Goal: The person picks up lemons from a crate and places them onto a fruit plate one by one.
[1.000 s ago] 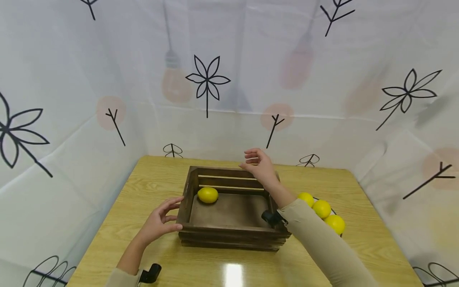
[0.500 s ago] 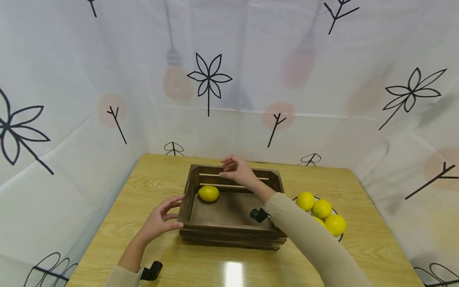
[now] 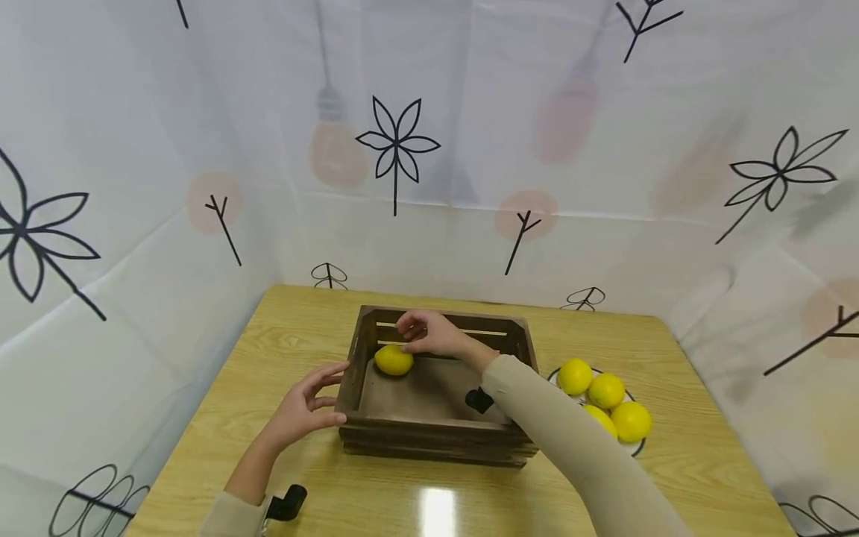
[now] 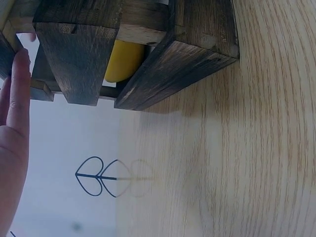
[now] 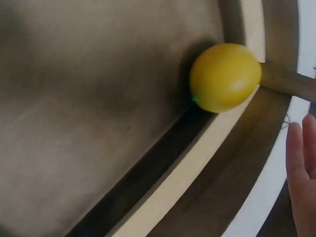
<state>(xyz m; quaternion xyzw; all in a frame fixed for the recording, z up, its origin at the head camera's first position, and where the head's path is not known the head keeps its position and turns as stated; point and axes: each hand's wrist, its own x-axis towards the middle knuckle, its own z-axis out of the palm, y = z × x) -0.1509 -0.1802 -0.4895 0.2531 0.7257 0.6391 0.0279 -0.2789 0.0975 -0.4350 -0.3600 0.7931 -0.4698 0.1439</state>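
Note:
A dark wooden slatted crate (image 3: 436,444) stands on the table, and one yellow lemon (image 3: 393,362) lies in its back left corner. My left hand (image 3: 305,403) touches the crate's left side, thumb near the front corner; in the left wrist view a straight finger (image 4: 19,94) lies along the slats. My right hand (image 3: 432,334) is inside the crate's outline by the back wall, fingers loosely bent and holding nothing, thumb tip right at the lemon in the head view. From the right wrist, the lemon (image 5: 224,79) shows apart from the visible fingers (image 5: 298,163).
To the crate's right a white plate with a dark rim (image 3: 634,449) bears several lemons (image 3: 607,391), partly behind my right sleeve (image 3: 570,440). A patterned white cloth (image 3: 470,246) rises behind the wooden table (image 3: 302,321) and at both sides.
My right hand has moved left and down, from above the crate's back right to the lemon in the back left. My left hand has stayed at the crate's left side.

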